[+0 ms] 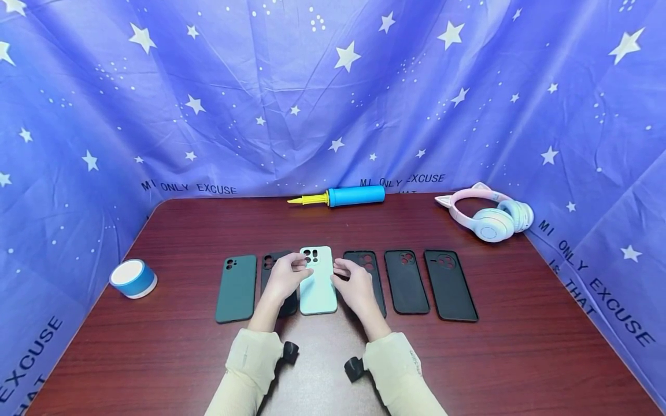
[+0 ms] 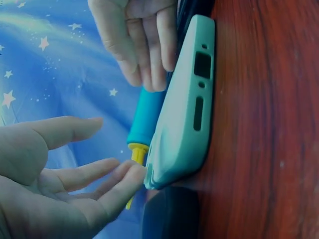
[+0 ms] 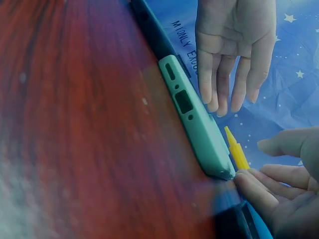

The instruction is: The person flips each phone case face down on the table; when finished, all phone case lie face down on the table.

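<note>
- The mint phone case (image 1: 318, 281) lay back-up on the dark red table (image 1: 499, 358), third from the left in a row of six cases, with its camera cut-outs at the far end.
- On its left sat a black case (image 1: 273, 261), largely hidden under the left hand, and beyond that a dark green case (image 1: 236, 288). On its right sat three more black cases, the nearest (image 1: 366, 263) partly under the right hand.
- I read the left hand (image 1: 285, 279) as relaxed and mostly straight. In the left wrist view its fingertips (image 2: 130, 175) touched the case's corner (image 2: 149, 179), gripping nothing.
- The right hand (image 1: 354, 287) was likewise loose. The right wrist view showed its fingertips (image 3: 249, 185) against the opposite corner (image 3: 225, 172), thumb apart and clasping nothing.
- The case's edge (image 2: 192, 99) showed a thin wall with port cut-outs. I judged it a light, flexible shell, matte, probably grippy, not fragile.
- I judged the long side walls the best hold: one hand pinching each edge, or fingertips lifting a corner first, since it lay flat and close to its neighbours.
- A lone corner grip would likely let the shell bend or twist.
</note>
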Tool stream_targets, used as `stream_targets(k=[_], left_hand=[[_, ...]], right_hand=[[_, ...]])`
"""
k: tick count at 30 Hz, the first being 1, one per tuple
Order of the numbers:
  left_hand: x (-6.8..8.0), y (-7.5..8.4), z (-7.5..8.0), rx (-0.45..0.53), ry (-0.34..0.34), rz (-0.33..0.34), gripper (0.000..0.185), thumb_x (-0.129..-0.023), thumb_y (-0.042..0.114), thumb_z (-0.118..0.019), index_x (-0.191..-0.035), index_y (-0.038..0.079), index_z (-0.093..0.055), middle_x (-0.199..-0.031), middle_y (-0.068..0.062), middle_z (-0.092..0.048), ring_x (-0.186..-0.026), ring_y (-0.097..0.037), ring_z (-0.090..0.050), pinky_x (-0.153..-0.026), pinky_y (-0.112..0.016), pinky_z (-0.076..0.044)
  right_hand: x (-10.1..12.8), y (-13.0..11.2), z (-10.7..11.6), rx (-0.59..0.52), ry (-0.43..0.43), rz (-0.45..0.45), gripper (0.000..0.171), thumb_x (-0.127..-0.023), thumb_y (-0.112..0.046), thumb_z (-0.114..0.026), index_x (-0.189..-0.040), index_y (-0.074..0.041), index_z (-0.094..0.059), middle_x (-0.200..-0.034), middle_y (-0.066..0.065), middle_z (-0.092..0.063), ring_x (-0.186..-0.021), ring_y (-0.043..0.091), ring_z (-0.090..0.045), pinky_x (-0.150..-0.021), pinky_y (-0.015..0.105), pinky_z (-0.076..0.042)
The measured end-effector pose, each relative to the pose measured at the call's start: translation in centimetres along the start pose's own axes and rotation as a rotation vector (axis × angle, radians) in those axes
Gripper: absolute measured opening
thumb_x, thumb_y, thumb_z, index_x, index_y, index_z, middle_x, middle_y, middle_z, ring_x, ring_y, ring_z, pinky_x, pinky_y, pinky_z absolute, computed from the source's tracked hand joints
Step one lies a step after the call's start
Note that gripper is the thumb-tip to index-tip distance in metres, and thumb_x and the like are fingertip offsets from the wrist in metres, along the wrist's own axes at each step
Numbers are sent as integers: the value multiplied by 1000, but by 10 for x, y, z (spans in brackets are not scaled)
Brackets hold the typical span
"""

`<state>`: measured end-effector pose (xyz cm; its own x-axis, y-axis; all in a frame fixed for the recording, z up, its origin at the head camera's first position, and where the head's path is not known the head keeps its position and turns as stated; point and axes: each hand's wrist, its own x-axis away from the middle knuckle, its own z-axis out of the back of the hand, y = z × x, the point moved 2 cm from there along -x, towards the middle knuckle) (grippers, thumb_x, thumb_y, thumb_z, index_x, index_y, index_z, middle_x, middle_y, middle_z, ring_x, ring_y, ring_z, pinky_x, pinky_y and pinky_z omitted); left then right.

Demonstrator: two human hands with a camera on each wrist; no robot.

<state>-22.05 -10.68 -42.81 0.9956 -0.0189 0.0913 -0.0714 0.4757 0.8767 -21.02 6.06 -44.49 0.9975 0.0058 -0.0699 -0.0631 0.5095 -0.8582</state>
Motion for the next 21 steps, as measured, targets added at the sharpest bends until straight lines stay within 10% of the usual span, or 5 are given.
stream_targets(k=[10, 21], left_hand=[[-3, 11, -23, 83, 29, -108, 47, -90, 10, -65, -133, -3, -53, -127, -19, -63, -117, -33, -61, -100, -49, -49], [3, 24, -65, 193, -100, -113, 60, -90, 5, -62, -142, -10, -37, -141, -29, -47, -129, -41, -50, -106, -45, -46]], right_hand=[[-3, 4, 19, -70, 60, 15, 40, -88, -11, -68, -127, -4, -62, -119, 10, -70, -111, 23, -67, -97, 43, -52], [-5, 22, 51, -23, 91, -46, 46, -89, -13, -68, -132, 0, -57, -128, 16, -64, -119, 28, -62, -99, 44, -51]])
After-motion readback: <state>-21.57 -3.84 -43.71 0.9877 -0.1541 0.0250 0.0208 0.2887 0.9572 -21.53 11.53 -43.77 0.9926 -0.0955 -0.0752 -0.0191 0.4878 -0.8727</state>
